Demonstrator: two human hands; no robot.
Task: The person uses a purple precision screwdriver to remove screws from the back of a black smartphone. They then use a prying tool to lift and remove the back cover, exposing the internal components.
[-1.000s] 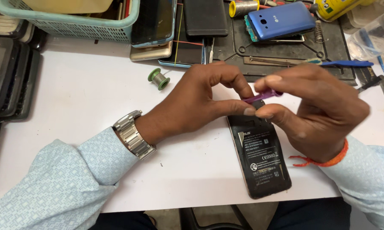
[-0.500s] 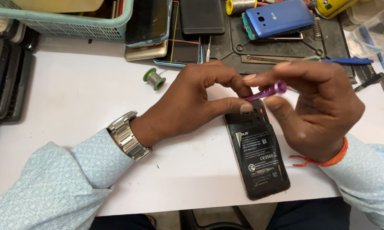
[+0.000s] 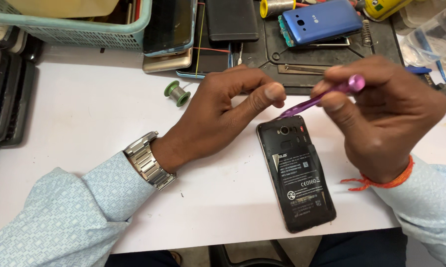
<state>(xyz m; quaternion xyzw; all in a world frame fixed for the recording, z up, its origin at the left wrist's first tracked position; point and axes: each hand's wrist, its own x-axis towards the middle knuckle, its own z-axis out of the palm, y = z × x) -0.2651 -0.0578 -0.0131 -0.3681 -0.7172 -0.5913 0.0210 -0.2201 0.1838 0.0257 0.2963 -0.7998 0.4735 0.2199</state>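
Right now the right hand (image 3: 391,123) pinches a light, stiff purple screwdriver (image 3: 322,99) at the fragile opened phone's (image 3: 297,173) twelve o'clock end, while the left hand (image 3: 218,118) hovers at ten o'clock, loosely curled and empty.

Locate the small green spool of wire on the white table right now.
In the head view, the green spool lies left of centre, just left of the left hand, below the stacked phones.
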